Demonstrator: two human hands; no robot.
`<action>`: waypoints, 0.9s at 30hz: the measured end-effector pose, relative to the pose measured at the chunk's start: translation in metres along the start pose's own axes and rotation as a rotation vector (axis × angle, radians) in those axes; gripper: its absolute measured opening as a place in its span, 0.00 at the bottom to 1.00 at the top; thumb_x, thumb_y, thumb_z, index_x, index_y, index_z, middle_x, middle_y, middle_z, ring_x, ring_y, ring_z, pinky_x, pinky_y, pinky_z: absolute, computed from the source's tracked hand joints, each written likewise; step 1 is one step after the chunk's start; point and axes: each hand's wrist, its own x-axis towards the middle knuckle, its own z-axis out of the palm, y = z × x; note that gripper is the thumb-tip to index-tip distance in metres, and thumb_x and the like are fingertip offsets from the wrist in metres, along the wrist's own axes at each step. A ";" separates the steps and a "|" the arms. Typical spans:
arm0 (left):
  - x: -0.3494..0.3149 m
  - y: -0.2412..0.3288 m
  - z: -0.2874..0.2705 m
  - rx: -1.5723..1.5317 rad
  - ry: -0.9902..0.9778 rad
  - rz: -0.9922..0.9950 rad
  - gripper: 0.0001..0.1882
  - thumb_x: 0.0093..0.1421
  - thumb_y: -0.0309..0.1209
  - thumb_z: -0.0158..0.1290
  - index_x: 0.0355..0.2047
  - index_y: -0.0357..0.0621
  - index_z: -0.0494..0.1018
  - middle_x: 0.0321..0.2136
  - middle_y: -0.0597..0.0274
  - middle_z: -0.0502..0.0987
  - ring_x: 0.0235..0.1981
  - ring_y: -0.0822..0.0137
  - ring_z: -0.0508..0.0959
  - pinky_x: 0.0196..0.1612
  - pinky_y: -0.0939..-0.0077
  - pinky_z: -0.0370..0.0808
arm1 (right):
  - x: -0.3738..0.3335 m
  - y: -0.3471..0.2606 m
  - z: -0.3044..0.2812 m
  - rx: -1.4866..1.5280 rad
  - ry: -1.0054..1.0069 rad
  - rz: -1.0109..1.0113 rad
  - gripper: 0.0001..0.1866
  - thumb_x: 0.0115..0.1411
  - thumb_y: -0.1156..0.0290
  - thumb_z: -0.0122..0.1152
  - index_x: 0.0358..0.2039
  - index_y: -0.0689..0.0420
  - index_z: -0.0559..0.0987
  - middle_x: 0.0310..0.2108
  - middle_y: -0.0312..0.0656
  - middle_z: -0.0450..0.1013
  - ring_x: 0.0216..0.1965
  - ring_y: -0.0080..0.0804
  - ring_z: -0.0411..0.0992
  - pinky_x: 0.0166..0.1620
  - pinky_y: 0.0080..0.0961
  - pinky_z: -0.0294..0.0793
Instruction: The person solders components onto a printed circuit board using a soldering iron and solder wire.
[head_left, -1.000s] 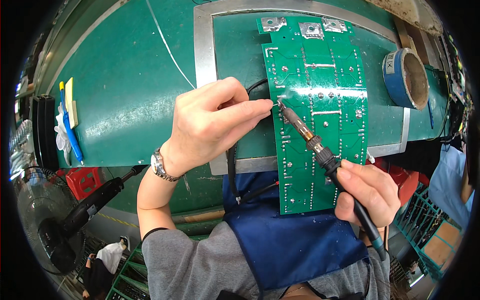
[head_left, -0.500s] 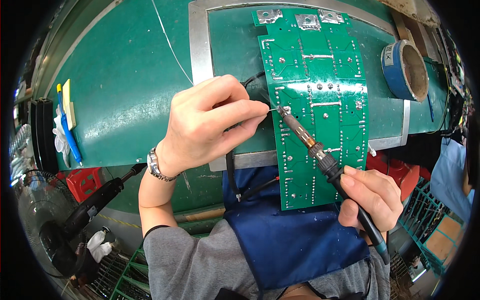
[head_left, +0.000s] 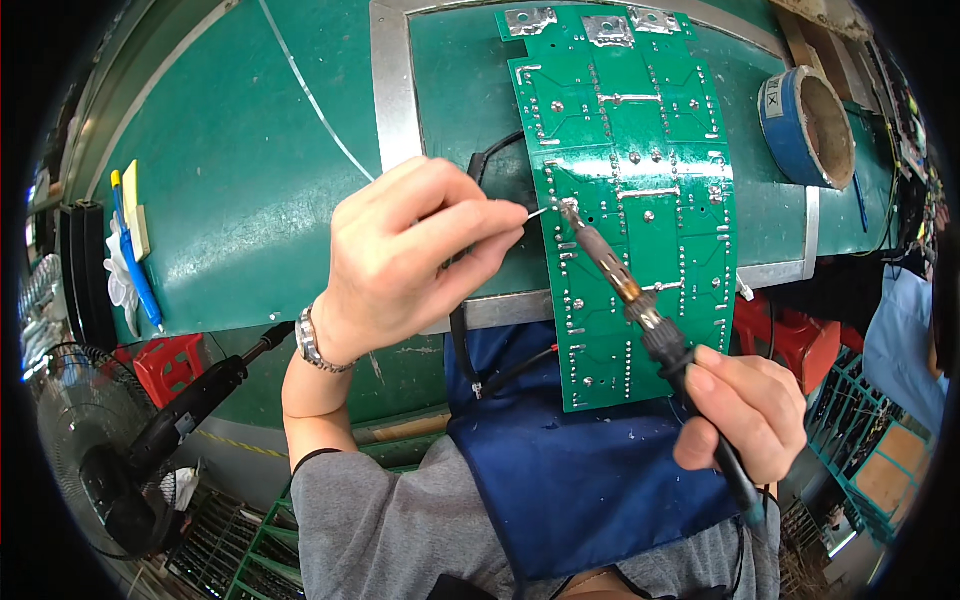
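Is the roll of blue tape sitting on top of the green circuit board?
No, the roll of blue tape lies on the green table, off the right edge of the circuit board and apart from it.

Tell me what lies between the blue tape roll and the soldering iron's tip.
In the head view, only the green circuit board and a strip of green bench separate the blue tape roll from the soldering iron tip.

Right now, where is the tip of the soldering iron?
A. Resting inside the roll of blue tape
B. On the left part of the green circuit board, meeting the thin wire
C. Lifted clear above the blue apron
B: the right hand holds the black-handled soldering iron with its tip on the long green circuit board, where the left hand feeds a thin silver solder wire.
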 end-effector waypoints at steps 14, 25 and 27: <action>-0.011 0.009 0.004 0.023 -0.111 0.062 0.20 0.39 0.22 0.67 0.36 0.49 0.85 0.21 0.68 0.71 0.20 0.73 0.71 0.20 0.79 0.66 | -0.011 0.003 0.004 0.018 -0.045 -0.064 0.11 0.54 0.72 0.68 0.36 0.65 0.83 0.34 0.49 0.79 0.24 0.32 0.79 0.25 0.20 0.80; -0.021 0.020 0.000 -0.009 -0.070 0.045 0.19 0.37 0.19 0.66 0.34 0.46 0.84 0.24 0.66 0.72 0.22 0.70 0.72 0.22 0.79 0.67 | -0.024 0.003 -0.015 0.113 -0.050 -0.034 0.11 0.57 0.70 0.67 0.36 0.66 0.82 0.33 0.49 0.78 0.21 0.31 0.78 0.20 0.19 0.76; -0.020 0.022 0.000 0.001 -0.089 0.047 0.20 0.36 0.19 0.66 0.34 0.46 0.84 0.23 0.66 0.72 0.22 0.70 0.73 0.21 0.78 0.67 | -0.024 0.004 -0.007 0.115 -0.025 -0.047 0.11 0.57 0.70 0.67 0.36 0.66 0.82 0.33 0.50 0.78 0.22 0.31 0.78 0.21 0.20 0.76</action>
